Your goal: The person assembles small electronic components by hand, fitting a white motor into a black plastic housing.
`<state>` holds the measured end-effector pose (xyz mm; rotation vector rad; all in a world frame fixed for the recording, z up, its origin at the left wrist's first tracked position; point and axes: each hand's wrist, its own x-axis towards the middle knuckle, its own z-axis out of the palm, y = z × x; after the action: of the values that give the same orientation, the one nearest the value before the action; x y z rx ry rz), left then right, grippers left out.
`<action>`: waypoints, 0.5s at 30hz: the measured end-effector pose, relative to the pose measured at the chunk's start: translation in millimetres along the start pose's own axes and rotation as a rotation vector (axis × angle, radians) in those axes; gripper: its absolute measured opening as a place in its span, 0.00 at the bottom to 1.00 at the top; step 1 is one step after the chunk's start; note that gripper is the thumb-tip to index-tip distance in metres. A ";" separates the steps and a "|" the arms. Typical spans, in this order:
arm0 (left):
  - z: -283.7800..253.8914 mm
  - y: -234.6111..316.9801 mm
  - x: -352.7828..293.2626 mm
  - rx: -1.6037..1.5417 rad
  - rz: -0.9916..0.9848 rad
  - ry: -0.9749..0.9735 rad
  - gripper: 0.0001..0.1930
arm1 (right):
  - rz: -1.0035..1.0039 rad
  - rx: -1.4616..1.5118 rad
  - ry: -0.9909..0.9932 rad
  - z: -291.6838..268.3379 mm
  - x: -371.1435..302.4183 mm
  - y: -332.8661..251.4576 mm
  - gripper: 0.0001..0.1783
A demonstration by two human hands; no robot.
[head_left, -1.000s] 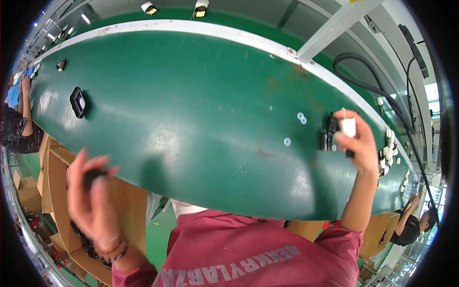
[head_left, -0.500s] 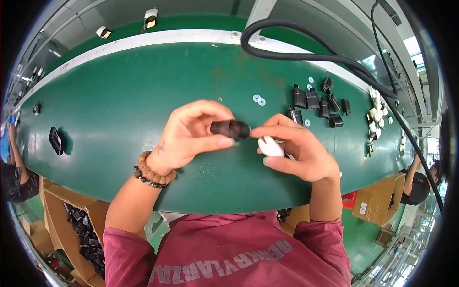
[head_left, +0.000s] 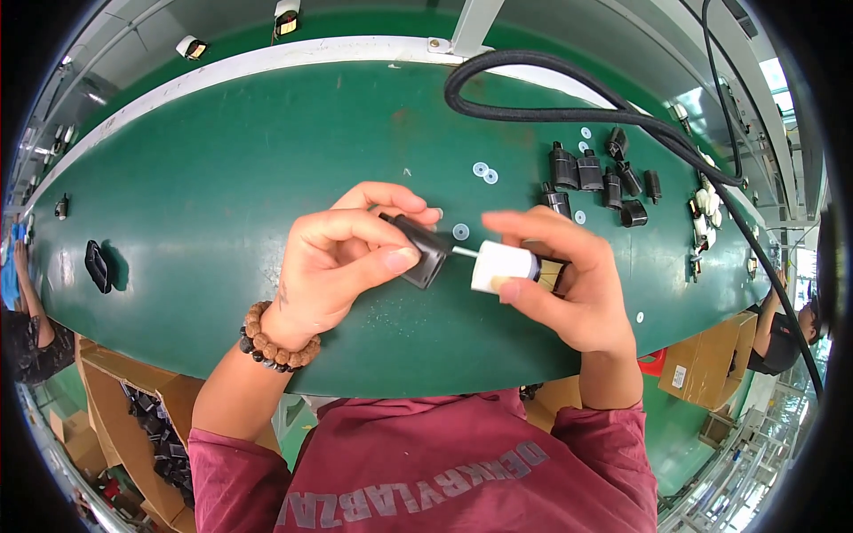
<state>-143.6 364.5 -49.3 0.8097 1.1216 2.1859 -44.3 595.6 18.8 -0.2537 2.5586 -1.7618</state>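
Observation:
My left hand [head_left: 342, 262] pinches a black plastic housing [head_left: 425, 258] between thumb and fingers, tilted with its wider end toward the lower right. My right hand [head_left: 569, 284] grips a small white motor-like part [head_left: 502, 266], with a dark band and a yellow patch at its palm end. From this part a thin pale stem points left toward the black housing; whether the two touch I cannot tell. Just beyond the gap between my hands lies a translucent round washer [head_left: 460, 232] on the green table [head_left: 267, 160].
Several black housings [head_left: 589, 173] and washers [head_left: 485, 172] lie at the right, with a heap of white parts [head_left: 706, 204] farther over. A thick black cable [head_left: 551, 114] loops above. One black shell [head_left: 98, 266] sits at left. Cardboard boxes [head_left: 702, 364] and co-workers flank the table.
My left hand has turned the black housing so its wider end points down right. The right hand has turned the white part, bringing its stem into view. A washer shows between my hands.

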 end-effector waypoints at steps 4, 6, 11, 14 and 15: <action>15.9 1.7 0.8 -0.025 -0.050 0.143 0.19 | 0.181 0.343 0.160 19.4 -3.1 -5.8 0.16; 19.4 1.9 2.3 -0.086 -0.100 0.207 0.21 | 0.166 0.305 0.176 20.0 -5.0 -0.1 0.14; 17.1 -8.7 -2.6 -0.100 -0.116 0.168 0.21 | 0.081 0.190 0.230 20.1 -4.1 -2.7 0.14; 15.7 -6.8 -2.5 -0.140 -0.100 0.187 0.19 | 0.090 0.160 0.248 16.9 -4.3 -3.3 0.14; 15.7 -6.2 -2.6 -0.157 -0.103 0.190 0.18 | 0.115 0.143 0.247 17.2 -4.2 -2.8 0.14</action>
<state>-129.4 373.9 -47.8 0.4744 1.0396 2.2657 -37.9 579.3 14.9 0.1205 2.5236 -2.0333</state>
